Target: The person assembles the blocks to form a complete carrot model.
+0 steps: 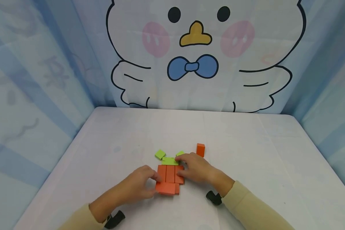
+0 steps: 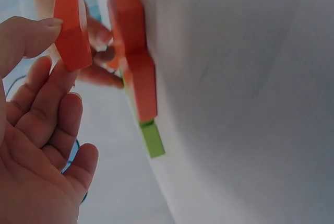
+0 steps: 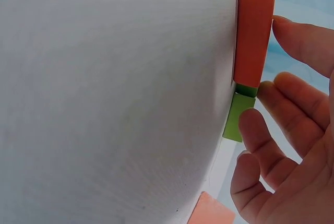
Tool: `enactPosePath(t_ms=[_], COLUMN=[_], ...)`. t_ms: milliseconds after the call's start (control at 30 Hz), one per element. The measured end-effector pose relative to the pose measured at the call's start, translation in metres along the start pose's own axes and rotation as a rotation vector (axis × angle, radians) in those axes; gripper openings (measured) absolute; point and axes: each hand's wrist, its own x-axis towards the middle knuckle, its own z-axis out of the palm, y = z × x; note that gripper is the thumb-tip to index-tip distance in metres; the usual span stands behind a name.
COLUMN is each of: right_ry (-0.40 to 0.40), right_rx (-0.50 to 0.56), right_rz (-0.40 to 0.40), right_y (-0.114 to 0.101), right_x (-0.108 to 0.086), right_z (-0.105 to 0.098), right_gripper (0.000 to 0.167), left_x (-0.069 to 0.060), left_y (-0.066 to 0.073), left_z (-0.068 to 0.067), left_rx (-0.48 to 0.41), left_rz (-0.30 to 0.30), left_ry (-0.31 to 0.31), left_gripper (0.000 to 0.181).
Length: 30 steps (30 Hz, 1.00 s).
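My left hand pinches an orange block between thumb and fingertips, held above the tabletop in the left wrist view. Seen from the head, this block overlaps the near end of a flat group of orange blocks laid side by side. Beyond that group lie a wider green block and a small green block. My right hand is at the group's right side, its thumb touching an orange block. Its fingertips are by the green blocks, and another green block is partly hidden behind them.
A single orange block stands apart, just beyond the right hand. The white table meets a hanging cloth with a cartoon print at its far edge. Blue patterned cloths hang at both sides.
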Motion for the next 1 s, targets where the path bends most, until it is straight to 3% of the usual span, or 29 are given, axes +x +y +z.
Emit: enactPosePath(t_ms=[133, 333, 633, 833, 1000], right_ry=[0.0, -0.008, -0.009, -0.008, -0.012], right_rx=[-0.001, -0.022, -0.022, -0.018, -0.01], right_rz=[0.01, 0.017, 0.014, 0.01, 0.016], right_y=[0.0, 0.0, 0.0, -0.001, 0.0], right_x=[-0.001, -0.001, 0.0, -0.002, -0.001], right_z=[0.001, 0.001, 0.001, 0.001, 0.001], right_gripper=[0.044, 0.045, 0.045, 0.045, 0.045], left_x=[-0.006, -0.008, -0.009, -0.008, -0.004], left_y=[0.002, 0.004, 0.008, 0.01, 0.011], left_z=[0.01, 0.023, 0.03, 0.032, 0.032], left_rx=[-0.037, -0.021, 0.11, 0.235, 0.263], left_rz=[0.004, 0.002, -0.011, 0.069, 0.073], left_ry=[-0.059, -0.094, -0.092, -0.033, -0.03], left_gripper=[0.021, 0.02, 0.025, 0.032, 0.039])
